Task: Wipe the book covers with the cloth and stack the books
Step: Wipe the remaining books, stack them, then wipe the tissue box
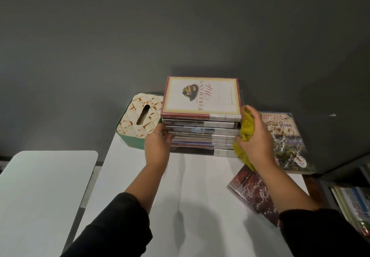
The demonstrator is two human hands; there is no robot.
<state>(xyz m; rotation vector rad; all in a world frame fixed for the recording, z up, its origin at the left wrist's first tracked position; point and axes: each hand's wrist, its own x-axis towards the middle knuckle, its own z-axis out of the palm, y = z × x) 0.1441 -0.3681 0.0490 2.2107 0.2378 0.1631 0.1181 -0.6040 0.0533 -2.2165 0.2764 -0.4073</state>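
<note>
At frame centre, the left hand is pressing straight fingers against the book stack on the white surface; the right hand is gripping the yellow cloth with curled fingers against the stack's right end.

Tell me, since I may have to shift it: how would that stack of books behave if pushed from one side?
The stack of books is probably heavy, being several hardbacks deep. Its glossy covers look slippery, so upper books like the top book may slide off rather than move together. The left hand and right hand brace both sides.
</note>
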